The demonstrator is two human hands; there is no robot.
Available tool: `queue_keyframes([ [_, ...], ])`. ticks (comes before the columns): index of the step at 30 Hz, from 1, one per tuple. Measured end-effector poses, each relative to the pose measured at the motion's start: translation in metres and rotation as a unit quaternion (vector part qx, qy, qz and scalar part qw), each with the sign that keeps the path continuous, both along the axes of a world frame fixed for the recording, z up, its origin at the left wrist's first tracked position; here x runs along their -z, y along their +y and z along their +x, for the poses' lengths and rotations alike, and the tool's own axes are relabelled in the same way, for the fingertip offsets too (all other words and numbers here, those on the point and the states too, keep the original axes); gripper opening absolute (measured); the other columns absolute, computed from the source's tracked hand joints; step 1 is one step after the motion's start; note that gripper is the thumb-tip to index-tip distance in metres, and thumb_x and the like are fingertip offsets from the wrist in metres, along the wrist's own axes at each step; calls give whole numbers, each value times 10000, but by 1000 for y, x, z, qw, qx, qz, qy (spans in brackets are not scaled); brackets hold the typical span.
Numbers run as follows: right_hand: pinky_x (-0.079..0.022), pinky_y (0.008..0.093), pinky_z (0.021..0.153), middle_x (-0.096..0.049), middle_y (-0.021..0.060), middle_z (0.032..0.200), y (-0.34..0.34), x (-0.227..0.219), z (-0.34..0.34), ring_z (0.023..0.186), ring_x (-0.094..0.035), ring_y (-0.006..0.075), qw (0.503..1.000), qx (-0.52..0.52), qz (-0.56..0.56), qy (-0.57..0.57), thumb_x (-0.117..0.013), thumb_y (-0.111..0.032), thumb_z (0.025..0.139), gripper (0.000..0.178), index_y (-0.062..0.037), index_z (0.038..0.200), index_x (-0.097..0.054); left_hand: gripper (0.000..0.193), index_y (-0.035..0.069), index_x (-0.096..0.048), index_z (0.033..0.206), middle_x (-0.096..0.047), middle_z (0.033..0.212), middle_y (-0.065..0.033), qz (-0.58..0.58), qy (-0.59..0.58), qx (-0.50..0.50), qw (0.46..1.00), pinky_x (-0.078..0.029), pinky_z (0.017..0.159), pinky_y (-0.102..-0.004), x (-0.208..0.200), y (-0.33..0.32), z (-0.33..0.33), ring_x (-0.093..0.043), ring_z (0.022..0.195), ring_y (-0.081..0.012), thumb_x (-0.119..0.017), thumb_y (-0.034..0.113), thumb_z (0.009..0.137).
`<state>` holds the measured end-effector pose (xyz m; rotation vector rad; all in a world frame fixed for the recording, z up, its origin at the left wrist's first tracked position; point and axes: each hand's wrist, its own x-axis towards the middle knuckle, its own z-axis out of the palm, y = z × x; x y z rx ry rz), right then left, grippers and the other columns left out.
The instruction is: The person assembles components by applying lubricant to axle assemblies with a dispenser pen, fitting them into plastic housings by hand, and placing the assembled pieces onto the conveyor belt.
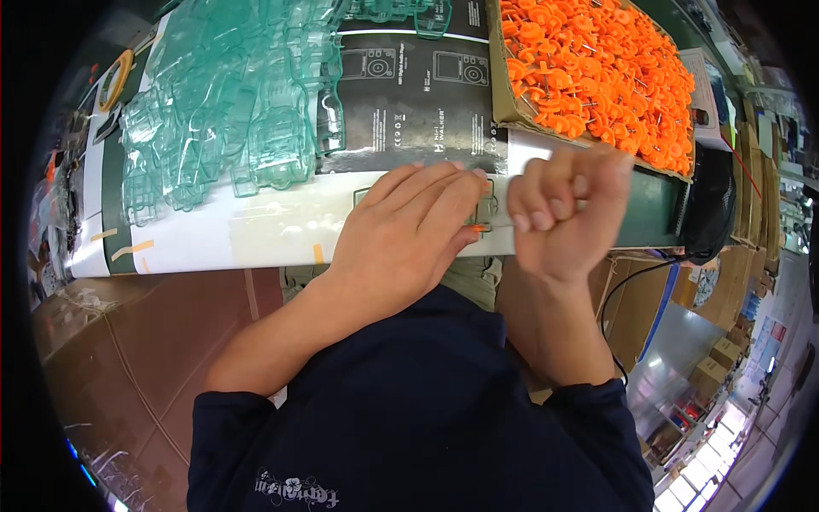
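My left hand (405,222) lies over a clear green plastic part (489,205) at the table's near edge, its fingers pressed together and holding the part down. Most of that part is hidden under the hand. By the left thumb tip sits a small orange piece (480,228). Just to the right, my right hand (567,213) is closed in a fist, raised slightly. A thin pale shaft (503,226) runs between the orange piece and this fist; what the fist grips is hidden by the fingers.
Many clear green moulded plastic parts (273,128) are heaped at the left. A cardboard box (502,94) full of orange wheel-like pieces with metal pins (597,77) stands at the back right. Black printed sheets (409,102) cover the middle. A black bag-like object (712,205) hangs by the right edge.
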<state>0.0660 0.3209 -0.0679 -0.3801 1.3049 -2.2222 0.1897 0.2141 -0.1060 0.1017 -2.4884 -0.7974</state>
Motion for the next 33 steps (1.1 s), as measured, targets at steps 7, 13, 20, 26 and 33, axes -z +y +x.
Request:
queue_keyframes([
  [7,-504,302,586,-720,59,854,35,-1,1,648,-642,217,869,-130,362,311,-704,-200,913,182,-95,1062,-693,579,27,-540,1318,-634,1320,-63,-23,-84,-16,996,-400,1004,-405,-15,-2,14,-602,1159,-242,-765,118,792],
  [13,-549,327,665,-778,-4,1021,42,3,5,812,-744,247,765,-154,467,415,-773,-263,843,323,-178,1154,-760,603,48,-538,1357,-642,1283,-55,-15,-120,-17,992,-375,979,-370,-19,-5,13,-593,1112,-234,-764,117,802],
  [20,-473,238,648,-736,27,891,53,5,-1,663,-583,131,806,-136,465,341,-794,-105,805,358,-61,1159,-757,603,54,-562,1345,-649,1268,-52,-8,-129,-3,992,-390,966,-363,-15,-5,9,-598,1087,-225,-784,151,792],
  [26,-411,235,563,-586,13,710,61,-17,-14,590,-486,110,848,-132,476,192,-706,-62,878,210,-46,1084,-746,569,49,-598,1291,-666,1278,-34,-12,-110,-5,994,-405,950,-357,-8,-9,11,-602,1050,-222,-803,186,778],
  [33,-400,287,476,-430,-14,597,28,4,-40,494,-413,104,962,-106,-246,-51,-399,-299,1099,380,-148,753,-441,519,64,-591,1276,-667,1308,3,-23,-92,0,995,-394,923,-360,0,-9,9,-593,1053,-196,-756,254,823],
])
